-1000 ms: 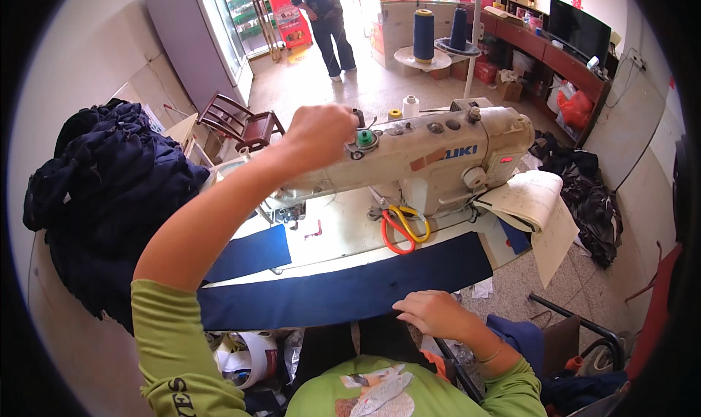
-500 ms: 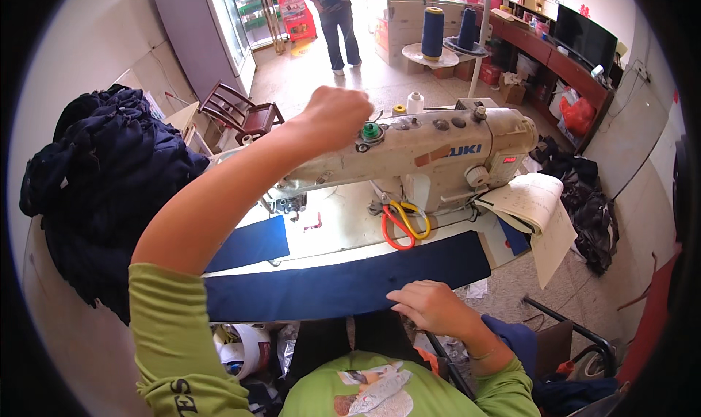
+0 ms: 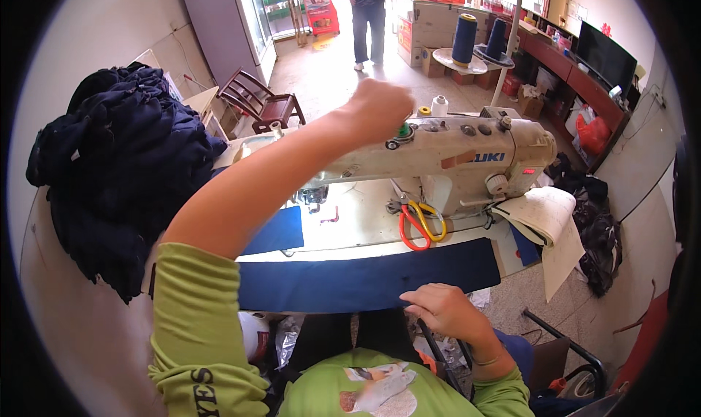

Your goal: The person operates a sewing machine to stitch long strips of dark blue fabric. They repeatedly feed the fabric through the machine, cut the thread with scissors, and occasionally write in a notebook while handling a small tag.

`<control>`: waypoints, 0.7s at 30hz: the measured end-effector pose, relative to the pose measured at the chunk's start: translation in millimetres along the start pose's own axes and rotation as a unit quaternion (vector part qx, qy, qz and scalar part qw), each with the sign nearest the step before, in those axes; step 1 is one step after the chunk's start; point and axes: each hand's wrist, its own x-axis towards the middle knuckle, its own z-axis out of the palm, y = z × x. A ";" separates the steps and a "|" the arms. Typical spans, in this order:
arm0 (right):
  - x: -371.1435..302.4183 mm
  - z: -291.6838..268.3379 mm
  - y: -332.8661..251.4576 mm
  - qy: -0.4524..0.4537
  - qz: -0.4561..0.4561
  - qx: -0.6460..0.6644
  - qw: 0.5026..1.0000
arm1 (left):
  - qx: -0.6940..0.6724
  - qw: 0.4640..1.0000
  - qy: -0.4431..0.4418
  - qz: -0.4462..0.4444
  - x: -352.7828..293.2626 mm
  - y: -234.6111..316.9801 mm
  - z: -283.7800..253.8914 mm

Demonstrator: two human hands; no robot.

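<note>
My left hand (image 3: 381,112) is closed in a fist shape over the top of the white sewing machine (image 3: 431,147), right at a green bobbin (image 3: 403,131) on its top winder. The fingertips are hidden behind the hand, and I cannot make out what they hold. Across the front of the machine table lies a long navy cloth strip (image 3: 328,280). My right hand (image 3: 447,312) has its fingers bent together at the strip's near edge, toward its right end. A smaller blue cloth piece (image 3: 281,228) lies left of the needle area, partly behind my left forearm.
Scissors (image 3: 416,223) with red and yellow handles lie under the machine arm. An open notebook (image 3: 544,216) overhangs the table's right end. A dark cloth heap (image 3: 120,169) stands left. Thread cones (image 3: 464,41) rise behind the machine; a person (image 3: 369,23) stands beyond.
The view has shifted, so the whole scene sits further right. My left hand stays over the machine top and now covers more of the green bobbin. My right hand keeps its place on the strip.
</note>
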 end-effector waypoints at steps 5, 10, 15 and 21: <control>-5.1 4.8 1.0 -0.003 0.012 -0.002 1.000 | 0.088 0.985 0.064 0.133 -5.0 33.2 3.5; -20.3 -4.5 7.4 -0.023 0.057 -0.013 0.998 | -0.055 0.998 -0.009 0.014 -14.2 1.7 -1.7; 21.2 -1.4 -12.3 -0.016 -0.049 0.019 0.998 | 0.041 0.991 0.096 0.087 2.0 6.8 8.5; -13.3 -21.0 9.3 -0.001 0.056 -0.030 0.998 | -0.005 0.997 0.046 0.067 -15.6 17.9 8.0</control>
